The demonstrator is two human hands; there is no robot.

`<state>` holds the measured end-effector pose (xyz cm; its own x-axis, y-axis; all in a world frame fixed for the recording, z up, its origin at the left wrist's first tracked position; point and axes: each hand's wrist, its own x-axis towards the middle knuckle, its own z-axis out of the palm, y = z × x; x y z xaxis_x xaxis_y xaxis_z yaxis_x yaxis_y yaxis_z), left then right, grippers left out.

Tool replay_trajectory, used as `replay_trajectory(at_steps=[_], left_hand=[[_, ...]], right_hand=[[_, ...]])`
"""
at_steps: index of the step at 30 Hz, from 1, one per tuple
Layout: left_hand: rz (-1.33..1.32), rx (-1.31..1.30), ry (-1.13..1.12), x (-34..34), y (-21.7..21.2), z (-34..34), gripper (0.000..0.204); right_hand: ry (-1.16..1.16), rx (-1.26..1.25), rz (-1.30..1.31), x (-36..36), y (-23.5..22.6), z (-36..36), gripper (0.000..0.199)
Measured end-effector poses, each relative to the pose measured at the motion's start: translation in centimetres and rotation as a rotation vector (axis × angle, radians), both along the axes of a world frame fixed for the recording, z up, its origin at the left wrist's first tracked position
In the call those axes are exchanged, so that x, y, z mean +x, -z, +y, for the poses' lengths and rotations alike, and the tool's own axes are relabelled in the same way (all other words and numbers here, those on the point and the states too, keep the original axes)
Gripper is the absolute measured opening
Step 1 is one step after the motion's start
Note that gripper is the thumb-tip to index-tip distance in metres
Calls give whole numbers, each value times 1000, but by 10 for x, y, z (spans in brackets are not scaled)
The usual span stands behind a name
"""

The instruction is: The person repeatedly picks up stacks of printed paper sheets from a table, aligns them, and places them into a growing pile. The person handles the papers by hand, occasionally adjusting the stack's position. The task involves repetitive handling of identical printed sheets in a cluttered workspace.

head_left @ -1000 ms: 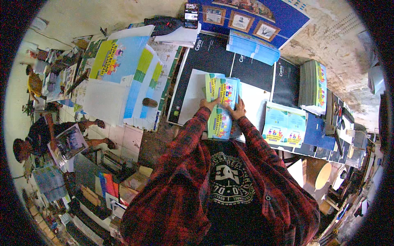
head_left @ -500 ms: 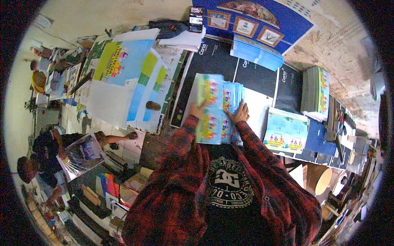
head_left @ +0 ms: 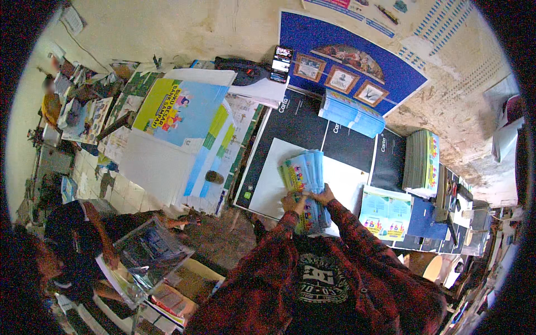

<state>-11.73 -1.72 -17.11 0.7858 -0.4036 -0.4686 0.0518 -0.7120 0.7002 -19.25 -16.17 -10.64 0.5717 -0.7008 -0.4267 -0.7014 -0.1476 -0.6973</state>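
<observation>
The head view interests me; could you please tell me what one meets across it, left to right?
Person in yellow, large yellow-blue sheet, printed booklets with the left hand and right hand on them, flat light-blue sheet, tall booklet stack.

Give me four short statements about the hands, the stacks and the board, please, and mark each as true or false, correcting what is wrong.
1. The left hand and the right hand both hold the printed bundle. True.
2. The printed bundle is plain white. False: it is blue with yellow-green parts.
3. A tall stack stands to the right of both hands. True.
4. The board on the wall is red. False: the board is blue.
</observation>
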Motion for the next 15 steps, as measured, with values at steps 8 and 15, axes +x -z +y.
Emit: replay_trajectory(at_steps=[8,15], left_hand=[[-221,-426,-241,-6,33,46,48],[-35,-645,-512,3,-214,122,51]], right_hand=[[-371,297,-16,66,-78,18,77],[-687,-342,123,52,-230,8,64]])
